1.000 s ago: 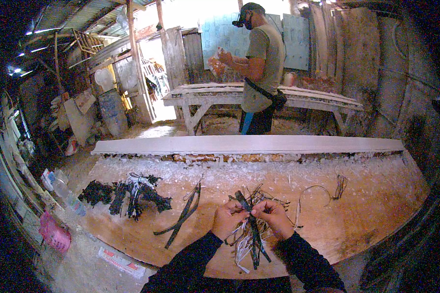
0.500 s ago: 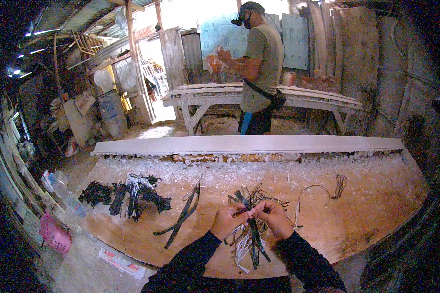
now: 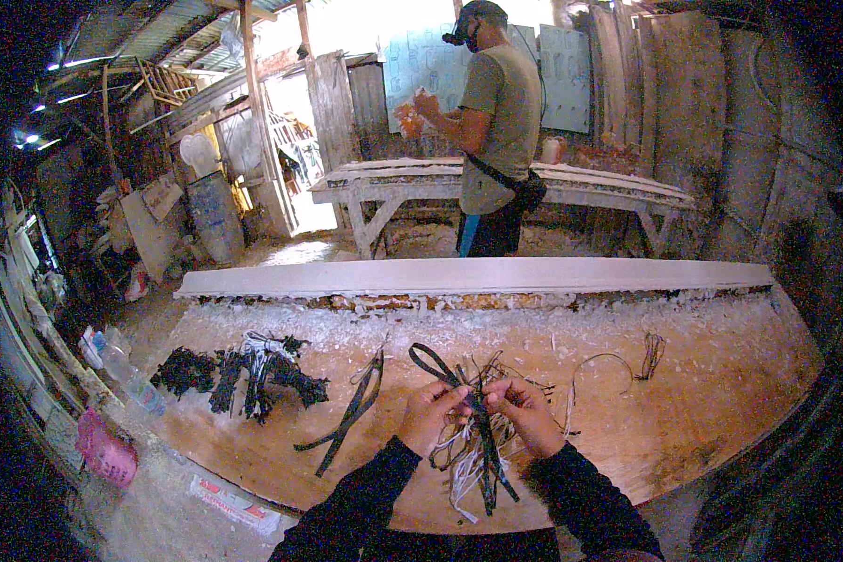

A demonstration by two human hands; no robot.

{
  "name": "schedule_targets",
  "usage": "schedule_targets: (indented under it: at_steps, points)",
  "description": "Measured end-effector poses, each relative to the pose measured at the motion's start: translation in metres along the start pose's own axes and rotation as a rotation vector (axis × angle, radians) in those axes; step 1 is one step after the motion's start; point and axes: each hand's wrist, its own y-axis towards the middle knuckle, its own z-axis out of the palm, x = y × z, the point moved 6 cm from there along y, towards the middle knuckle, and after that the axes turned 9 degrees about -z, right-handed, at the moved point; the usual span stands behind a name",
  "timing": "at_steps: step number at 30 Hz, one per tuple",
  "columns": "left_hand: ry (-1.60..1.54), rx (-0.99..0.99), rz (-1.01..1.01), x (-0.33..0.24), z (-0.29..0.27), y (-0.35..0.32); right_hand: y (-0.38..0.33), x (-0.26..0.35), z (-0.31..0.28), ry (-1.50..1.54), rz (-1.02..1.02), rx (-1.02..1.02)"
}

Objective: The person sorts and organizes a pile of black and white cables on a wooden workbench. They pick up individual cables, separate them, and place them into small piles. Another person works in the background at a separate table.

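Observation:
A flat black strip (image 3: 486, 454) is bent into a loop that stands out to the upper left, and its tails hang down over the board. My left hand (image 3: 433, 415) pinches it just below the loop. Close by, my right hand (image 3: 526, 418) grips the same strip between thumb and fingers at the crossing point. Beneath both hands lies a loose heap of dark and white strings (image 3: 465, 480), partly hidden by them. Left of my left hand, another looped black strip (image 3: 354, 409) rests on the wooden board (image 3: 618, 440).
Bundles of black and white ties (image 3: 267, 375) lie at the left. A thin coil of dark string (image 3: 651, 358) is at the right. Behind the board runs a long white ledge (image 3: 478, 276). A plastic bottle (image 3: 131, 373) stands beyond the left edge. Farther back, a person (image 3: 501, 122) stands at a bench.
The black strip's loop has opened out to the upper left, above my left hand. My hands have drawn slightly apart. The person behind has barely moved.

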Motion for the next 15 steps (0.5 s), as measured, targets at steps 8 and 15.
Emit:
schedule_targets:
  at_steps: [8, 15]
  points:
    - [-0.041, 0.019, -0.035, -0.003, -0.001, -0.001, -0.004, 0.039, 0.019, -0.9, -0.552, 0.11]
    - [-0.052, 0.06, -0.025, 0.0, -0.001, 0.002, -0.013, 0.048, 0.03, -1.071, -0.687, 0.203]
